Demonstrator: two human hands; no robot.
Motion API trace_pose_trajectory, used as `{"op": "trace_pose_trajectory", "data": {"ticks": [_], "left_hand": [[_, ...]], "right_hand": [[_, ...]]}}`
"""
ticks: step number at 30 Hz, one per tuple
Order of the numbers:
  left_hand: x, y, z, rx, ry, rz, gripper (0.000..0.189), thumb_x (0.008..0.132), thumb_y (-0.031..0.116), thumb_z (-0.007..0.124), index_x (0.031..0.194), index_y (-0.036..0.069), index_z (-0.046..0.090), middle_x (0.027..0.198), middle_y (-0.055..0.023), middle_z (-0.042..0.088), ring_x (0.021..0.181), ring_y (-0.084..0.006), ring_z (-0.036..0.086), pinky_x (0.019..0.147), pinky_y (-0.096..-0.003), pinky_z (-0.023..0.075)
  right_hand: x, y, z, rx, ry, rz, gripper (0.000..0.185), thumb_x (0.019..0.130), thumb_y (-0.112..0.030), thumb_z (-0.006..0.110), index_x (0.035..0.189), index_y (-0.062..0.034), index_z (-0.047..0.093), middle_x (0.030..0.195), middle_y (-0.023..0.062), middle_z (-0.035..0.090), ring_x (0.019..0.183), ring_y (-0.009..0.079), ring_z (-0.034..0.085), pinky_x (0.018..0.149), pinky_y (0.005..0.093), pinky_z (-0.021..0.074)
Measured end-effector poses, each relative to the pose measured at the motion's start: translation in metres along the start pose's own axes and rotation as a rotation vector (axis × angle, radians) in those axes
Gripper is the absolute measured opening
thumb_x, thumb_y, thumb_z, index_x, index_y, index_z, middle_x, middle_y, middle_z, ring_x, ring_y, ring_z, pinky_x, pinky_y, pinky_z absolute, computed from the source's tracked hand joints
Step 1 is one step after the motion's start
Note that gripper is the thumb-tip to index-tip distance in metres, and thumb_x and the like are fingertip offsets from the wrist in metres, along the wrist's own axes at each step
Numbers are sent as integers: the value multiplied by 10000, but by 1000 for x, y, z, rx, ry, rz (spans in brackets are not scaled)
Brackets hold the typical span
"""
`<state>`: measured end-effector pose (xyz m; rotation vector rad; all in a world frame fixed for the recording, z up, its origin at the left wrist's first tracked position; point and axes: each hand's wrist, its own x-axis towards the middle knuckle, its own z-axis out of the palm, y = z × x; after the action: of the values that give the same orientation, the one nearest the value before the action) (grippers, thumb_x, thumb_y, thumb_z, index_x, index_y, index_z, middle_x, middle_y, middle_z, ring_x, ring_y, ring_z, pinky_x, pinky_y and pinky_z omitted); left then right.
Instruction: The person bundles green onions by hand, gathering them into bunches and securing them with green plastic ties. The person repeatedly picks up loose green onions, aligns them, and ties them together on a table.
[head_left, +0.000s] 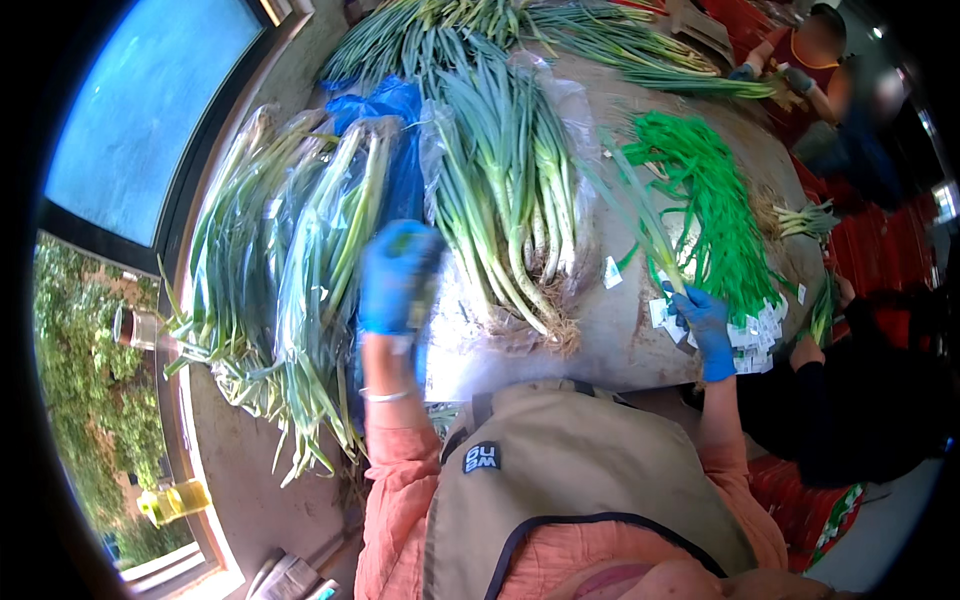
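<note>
My right hand (705, 322), in a blue glove, grips the pale lower stem of a single green onion (651, 225). Its leaves slant up and left over the table. Blurred by motion, my blue-gloved left hand (401, 277) is raised between the bagged green onions (330, 217) and a loose bunch of green onions (502, 180); whether it holds anything is unclear. That loose bunch lies on an opened clear plastic bag (581, 127), its roots towards me. Right of it spreads a heap of green ties (709, 202) with small white tags (754, 337).
A large pile of green onions (450, 30) covers the table's (622, 337) far end. A short bunch (806, 219) sits at the right edge. Co-workers' hands (808, 351) are close at right; another person (806, 67) is at far right. A window (150, 127) borders the left.
</note>
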<state>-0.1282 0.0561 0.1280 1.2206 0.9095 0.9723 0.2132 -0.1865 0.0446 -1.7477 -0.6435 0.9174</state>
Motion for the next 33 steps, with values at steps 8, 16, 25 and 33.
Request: {"op": "trace_pose_trajectory", "data": {"ticks": [8,16,25,33], "left_hand": [[-13,-105,110,-241,-419,-326,317,841,235,570,1071,17,564,915,-32,637,527,-27,373,451,-176,288],[-61,24,-1,-153,152,109,364,797,329,598,932,-9,599,825,-103,614,583,-172,554,540,-270,474],[-217,58,-171,1145,795,-163,492,751,249,689,1107,-44,519,945,-135,625,774,-168,603,679,-269,478],[-139,-20,-111,992,468,72,351,767,91,645,1091,-14,561,1049,-152,596,942,-200,576,815,-306,447]], "right_hand": [[9,13,96,-50,-214,-133,352,789,-99,626,1125,-17,563,880,55,572,752,114,546,660,242,446],[-12,-13,114,-170,-493,-259,299,834,-133,587,1118,-40,573,1006,58,602,884,112,544,780,240,438],[36,0,158,-229,-451,-154,292,841,-188,557,1087,-32,580,898,110,633,808,174,599,737,275,463],[122,-3,280,-998,-389,-238,515,762,-347,620,1136,-13,499,1053,182,581,961,349,552,802,402,436]]}}
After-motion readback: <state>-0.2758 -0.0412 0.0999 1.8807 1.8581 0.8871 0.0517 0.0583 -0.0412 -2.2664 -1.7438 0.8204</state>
